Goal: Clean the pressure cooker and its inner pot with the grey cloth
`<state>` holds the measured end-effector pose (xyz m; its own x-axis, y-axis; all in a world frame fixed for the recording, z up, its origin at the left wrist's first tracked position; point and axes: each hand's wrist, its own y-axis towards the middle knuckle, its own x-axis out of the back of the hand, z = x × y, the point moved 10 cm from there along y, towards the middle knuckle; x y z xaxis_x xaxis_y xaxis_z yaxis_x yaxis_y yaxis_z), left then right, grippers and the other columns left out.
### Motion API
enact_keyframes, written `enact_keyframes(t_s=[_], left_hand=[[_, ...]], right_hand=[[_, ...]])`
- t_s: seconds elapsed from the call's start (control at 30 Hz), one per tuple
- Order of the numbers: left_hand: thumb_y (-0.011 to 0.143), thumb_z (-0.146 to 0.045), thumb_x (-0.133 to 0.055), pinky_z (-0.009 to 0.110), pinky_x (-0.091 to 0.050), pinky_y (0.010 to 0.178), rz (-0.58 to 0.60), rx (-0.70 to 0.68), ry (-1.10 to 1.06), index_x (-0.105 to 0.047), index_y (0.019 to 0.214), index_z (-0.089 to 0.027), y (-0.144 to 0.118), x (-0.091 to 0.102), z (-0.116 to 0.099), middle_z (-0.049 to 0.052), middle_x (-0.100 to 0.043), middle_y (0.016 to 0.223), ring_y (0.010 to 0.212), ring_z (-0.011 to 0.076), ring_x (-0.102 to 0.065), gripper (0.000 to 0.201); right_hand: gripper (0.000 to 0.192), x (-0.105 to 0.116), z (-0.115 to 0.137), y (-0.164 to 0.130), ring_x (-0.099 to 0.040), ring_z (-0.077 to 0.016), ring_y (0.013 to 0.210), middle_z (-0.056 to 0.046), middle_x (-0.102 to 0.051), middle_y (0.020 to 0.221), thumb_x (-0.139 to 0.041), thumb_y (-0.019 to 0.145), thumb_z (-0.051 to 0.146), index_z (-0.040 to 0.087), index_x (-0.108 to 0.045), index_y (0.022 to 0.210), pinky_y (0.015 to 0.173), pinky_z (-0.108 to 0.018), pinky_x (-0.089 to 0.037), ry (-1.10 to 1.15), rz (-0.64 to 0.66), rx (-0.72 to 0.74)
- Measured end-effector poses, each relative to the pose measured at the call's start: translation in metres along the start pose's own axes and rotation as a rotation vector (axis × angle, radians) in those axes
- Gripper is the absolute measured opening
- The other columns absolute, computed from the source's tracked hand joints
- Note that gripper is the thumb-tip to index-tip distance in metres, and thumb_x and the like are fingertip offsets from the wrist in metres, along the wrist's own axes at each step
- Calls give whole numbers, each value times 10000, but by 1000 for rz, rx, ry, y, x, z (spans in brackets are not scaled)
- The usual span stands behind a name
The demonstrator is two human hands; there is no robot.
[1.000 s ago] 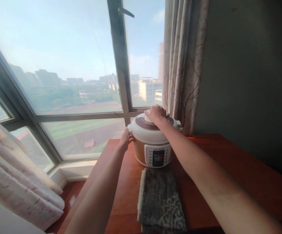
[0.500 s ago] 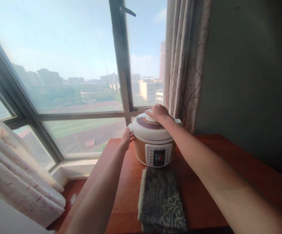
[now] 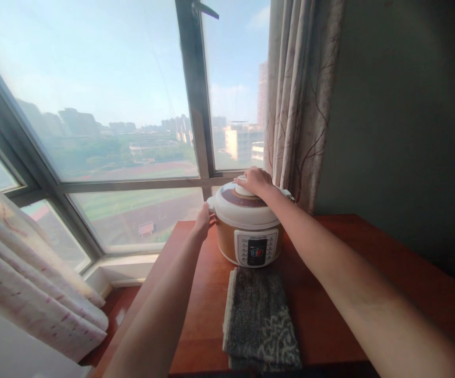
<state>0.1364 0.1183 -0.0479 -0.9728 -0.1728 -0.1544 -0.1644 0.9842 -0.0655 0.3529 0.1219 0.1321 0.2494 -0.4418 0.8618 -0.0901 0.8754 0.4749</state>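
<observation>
Now, right hand gripping cooker lid knob, left hand clasping cooker side handle.

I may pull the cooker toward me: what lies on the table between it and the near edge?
In the head view, a folded grey cloth lies on the table, right before the cooker.

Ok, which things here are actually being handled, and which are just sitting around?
Being handled:
- pressure cooker, on the table
- its lid knob, under the right hand
- its side handle, gripped by the left hand

Just sitting around:
- folded grey cloth in front of the cooker
- curtain
- window
</observation>
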Motion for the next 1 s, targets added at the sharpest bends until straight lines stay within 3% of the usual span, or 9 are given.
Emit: enact_keyframes(t_s=[0.13, 0.2, 0.3, 0.4, 0.53, 0.63, 0.73, 0.83, 1.0], left_hand=[[937, -572, -447, 299, -519, 725, 5, 12, 35, -624, 970, -205, 1, 4, -1, 110, -663, 1081, 948, 218, -643, 409], [927, -584, -463, 299, -517, 723, -6, 15, 54, -622, 947, -197, 2, 7, -2, 121, -665, 1092, 978, 231, -648, 419], [921, -601, -470, 306, -516, 716, -16, 20, 77, -629, 922, -190, 0, 8, -3, 133, -674, 1091, 966, 240, -658, 440], [915, -610, -480, 317, -518, 691, -19, 15, 92, -633, 899, -181, -2, 8, -5, 135, -681, 1033, 876, 233, -666, 456], [866, -585, -583, 284, -485, 614, -53, -33, 123, -622, 835, -181, -5, 15, -14, 69, -650, 819, 711, 186, -626, 407], [852, -516, -617, 256, -453, 549, -45, -58, 126, -590, 749, -183, -6, 16, -19, 8, -567, 630, 558, 141, -550, 349], [858, -439, -598, 215, -374, 460, -30, -70, 88, -499, 637, -194, -5, 11, -21, -34, -459, 505, 429, 91, -420, 345], [852, -384, -580, 192, -314, 416, -24, -70, 17, -427, 601, -209, -2, 6, -20, -51, -396, 464, 393, 72, -356, 342], [823, -345, -598, 194, -364, 426, -16, -35, -94, -476, 658, -203, 1, 0, -15, -34, -470, 493, 406, 81, -417, 249]], right_hand=[[515, 7, -4, -6, -573, -307, 1193, -148, -662, 1208, -536, 902, 603, 181, -739, 1115, 965, -381, -455, 120, -46, 56], [468, 17, -21, -14, -558, -283, 1207, -137, -662, 1220, -553, 910, 543, 174, -727, 1138, 1011, -359, -425, 258, -110, 61], [343, 29, -81, -33, -596, -243, 1120, -96, -696, 1158, -573, 902, 454, 192, -734, 1054, 1002, -318, -418, 515, -223, -129], [305, 28, -145, -63, -604, -261, 1081, -119, -707, 1109, -508, 922, 399, 181, -719, 950, 936, -335, -441, 572, -265, -339], [277, 0, -201, -105, -635, -262, 949, -127, -715, 956, -505, 911, 393, 185, -656, 806, 747, -317, -477, 683, -219, -577], [337, -38, -207, -128, -608, -194, 616, -82, -677, 719, -449, 947, 431, 187, -607, 777, 526, -275, -417, 859, -91, -705], [378, -67, -195, -137, -520, -132, 457, -39, -626, 602, -404, 979, 442, 189, -574, 757, 429, -226, -342, 1050, 0, -766], [426, -78, -186, -134, -448, -94, 393, -8, -560, 519, -368, 1001, 447, 187, -554, 721, 383, -187, -287, 1191, 12, -792], [437, -80, -189, -126, -377, -76, 340, 2, -501, 444, -406, 992, 443, 183, -543, 669, 339, -173, -231, 1297, -40, -824]])
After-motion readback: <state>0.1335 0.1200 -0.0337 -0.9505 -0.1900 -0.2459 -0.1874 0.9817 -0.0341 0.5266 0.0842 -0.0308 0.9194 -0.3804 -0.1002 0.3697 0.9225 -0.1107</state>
